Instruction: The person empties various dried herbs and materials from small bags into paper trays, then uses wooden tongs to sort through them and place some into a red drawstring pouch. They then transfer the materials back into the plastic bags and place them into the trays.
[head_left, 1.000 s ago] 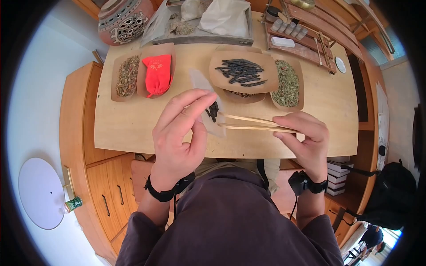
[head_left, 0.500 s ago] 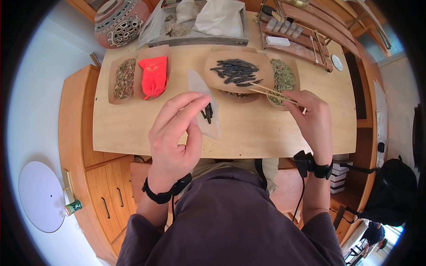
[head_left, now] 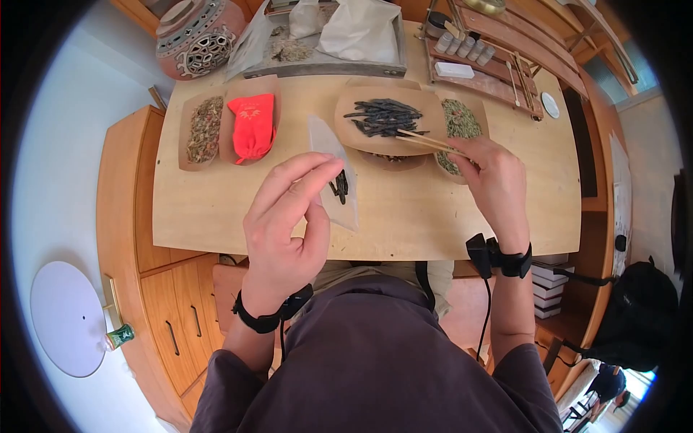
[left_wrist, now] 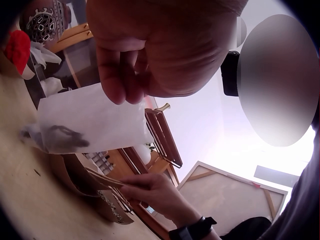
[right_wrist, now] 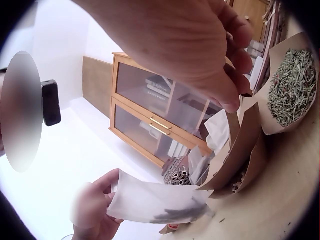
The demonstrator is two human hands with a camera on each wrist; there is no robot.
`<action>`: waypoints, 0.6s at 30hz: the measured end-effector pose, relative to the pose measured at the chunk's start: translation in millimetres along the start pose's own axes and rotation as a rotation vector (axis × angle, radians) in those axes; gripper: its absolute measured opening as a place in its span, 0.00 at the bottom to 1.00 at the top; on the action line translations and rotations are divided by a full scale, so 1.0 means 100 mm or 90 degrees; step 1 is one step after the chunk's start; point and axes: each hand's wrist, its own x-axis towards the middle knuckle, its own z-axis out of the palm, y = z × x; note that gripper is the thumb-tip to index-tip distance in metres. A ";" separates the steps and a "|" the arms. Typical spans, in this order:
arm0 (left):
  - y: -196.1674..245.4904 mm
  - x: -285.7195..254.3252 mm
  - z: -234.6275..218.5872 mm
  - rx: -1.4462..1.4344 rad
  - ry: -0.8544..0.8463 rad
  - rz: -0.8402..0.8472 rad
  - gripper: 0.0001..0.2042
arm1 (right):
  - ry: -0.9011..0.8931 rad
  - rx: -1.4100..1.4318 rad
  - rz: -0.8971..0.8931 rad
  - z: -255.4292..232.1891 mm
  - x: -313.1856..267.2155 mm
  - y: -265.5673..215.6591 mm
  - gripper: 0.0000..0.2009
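Observation:
My left hand (head_left: 289, 224) pinches the upper edge of a translucent white pouch (left_wrist: 95, 115), which hangs over the table's middle. Dark pieces (head_left: 341, 187) lie in its lower end. My right hand (head_left: 494, 169) grips bamboo tongs (head_left: 432, 142) between thumb and fingers. The tong tips reach the right front part of a pile of dark dried strips (head_left: 382, 115) on a brown paper tray (head_left: 434, 108). That tray sits on top of another paper tray (right_wrist: 252, 172) with small bits in it. In the right wrist view the hand and trays hide the tong tips.
Green dried herb (head_left: 462, 119) fills a paper tray on the right. At the left stand a tray of mixed herbs (head_left: 204, 130) and a red cloth bag (head_left: 253, 130) on paper. Behind are a grey tray (head_left: 325, 70), a wooden rack (head_left: 498, 83) and a patterned urn (head_left: 202, 47).
My right hand has carried the tongs from the pouch's opening, away to the right and forward, to the dark strips on the paper tray. The left hand still holds the pouch in about the same place.

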 end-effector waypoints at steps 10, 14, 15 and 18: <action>-0.04 0.01 0.02 0.002 0.008 0.011 0.22 | 0.029 0.398 0.194 -0.26 -0.25 -0.24 0.10; -0.06 0.04 0.06 -0.003 0.013 0.040 0.25 | -0.027 0.593 0.150 -0.42 -0.36 -0.40 0.12; -0.06 0.05 0.06 -0.008 0.009 0.040 0.25 | -0.044 0.634 0.119 -0.41 -0.36 -0.45 0.13; -0.05 0.04 0.09 -0.028 0.007 0.041 0.26 | -0.073 0.619 0.126 -0.30 -0.35 -0.57 0.13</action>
